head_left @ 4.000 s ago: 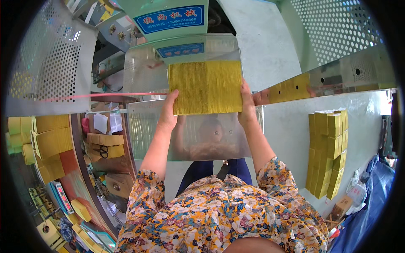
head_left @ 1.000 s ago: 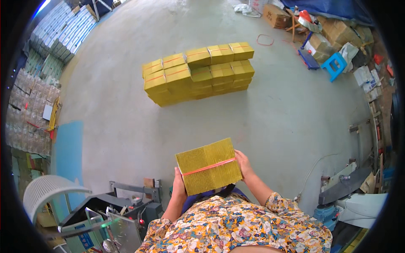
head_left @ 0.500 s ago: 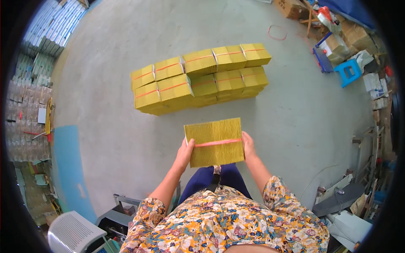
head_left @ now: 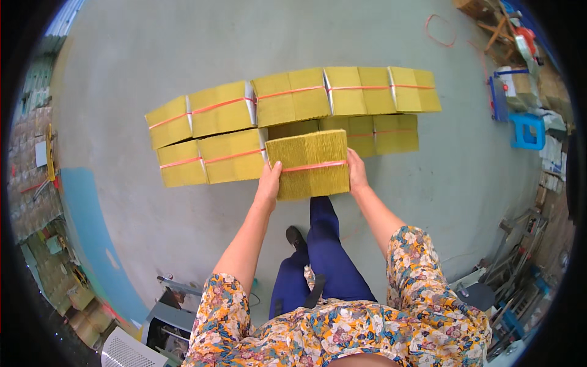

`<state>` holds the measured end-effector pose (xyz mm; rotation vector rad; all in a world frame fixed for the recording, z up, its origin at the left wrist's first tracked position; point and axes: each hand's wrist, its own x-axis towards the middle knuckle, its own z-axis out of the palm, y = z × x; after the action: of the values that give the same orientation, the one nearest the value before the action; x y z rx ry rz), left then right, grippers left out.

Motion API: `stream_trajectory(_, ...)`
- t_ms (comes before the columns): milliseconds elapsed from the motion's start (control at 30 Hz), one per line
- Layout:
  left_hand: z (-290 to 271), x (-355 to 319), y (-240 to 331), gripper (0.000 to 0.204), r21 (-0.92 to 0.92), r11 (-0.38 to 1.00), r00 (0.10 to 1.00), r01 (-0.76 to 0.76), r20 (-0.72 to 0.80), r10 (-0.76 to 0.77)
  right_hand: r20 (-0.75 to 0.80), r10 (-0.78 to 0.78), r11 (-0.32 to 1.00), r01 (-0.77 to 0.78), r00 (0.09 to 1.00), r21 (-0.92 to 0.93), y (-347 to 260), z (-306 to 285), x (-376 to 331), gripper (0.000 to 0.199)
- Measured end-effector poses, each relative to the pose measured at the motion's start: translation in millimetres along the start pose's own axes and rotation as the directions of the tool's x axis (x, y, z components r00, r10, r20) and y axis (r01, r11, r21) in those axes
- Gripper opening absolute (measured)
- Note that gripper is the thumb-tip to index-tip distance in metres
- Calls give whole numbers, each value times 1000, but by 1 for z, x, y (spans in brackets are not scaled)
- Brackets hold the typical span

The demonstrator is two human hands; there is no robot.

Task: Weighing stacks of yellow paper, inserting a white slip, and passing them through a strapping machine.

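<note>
Between my two hands is a thick bundle of yellow paper (head_left: 309,150) bound round its middle with a pink-red strap. My left hand (head_left: 269,182) grips its left end, thumb on the upper face. At the right end my right hand (head_left: 356,170) presses its side, fingers mostly hidden. Just beyond stands a stack of like yellow bundles (head_left: 290,95) in two rows on the floor, each strapped the same way. The nearer row (head_left: 229,158) is higher at its left than at its right, and the held bundle covers part of it.
Grey floor (head_left: 202,229) surrounds the stack, with a blue painted strip (head_left: 92,226) at left. A blue stool (head_left: 527,131) stands at right among cartons and clutter. A loose red strap loop (head_left: 441,30) lies far right. A machine (head_left: 165,327) stands near my left side.
Both my hands have carried the bundle forward, up against the stack's nearer row. My legs have stepped forward, and the stack appears closer and larger.
</note>
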<state>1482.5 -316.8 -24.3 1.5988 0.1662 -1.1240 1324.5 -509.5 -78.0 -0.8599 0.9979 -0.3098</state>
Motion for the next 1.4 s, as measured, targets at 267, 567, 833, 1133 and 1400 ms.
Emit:
stream_trajectory(267, 13, 76, -15, 73, 281, 953, 980, 112, -190, -59, -167, 163, 968, -191, 972, -166, 27, 18, 89, 42)
stream_trajectory(567, 14, 75, 0, 73, 238, 969, 977, 61, -213, -9, -143, 209, 972, -222, 967, -82, 34, 9, 103, 37)
stream_trajectory(833, 9, 66, -12, 78, 259, 960, 982, 102, -183, -55, -228, 226, 899, -293, 947, -326, 23, 6, 151, 40)
stream_trajectory(1133, 5, 66, -44, 79, 292, 954, 964, -70, -227, 140, -175, 223, 965, -242, 959, -98, 35, 29, 139, 51)
stream_trajectory(1400, -1, 45, -30, 83, 327, 934, 956, -143, -199, 216, -243, 170, 860, -264, 955, -437, 5, 30, 127, 55)
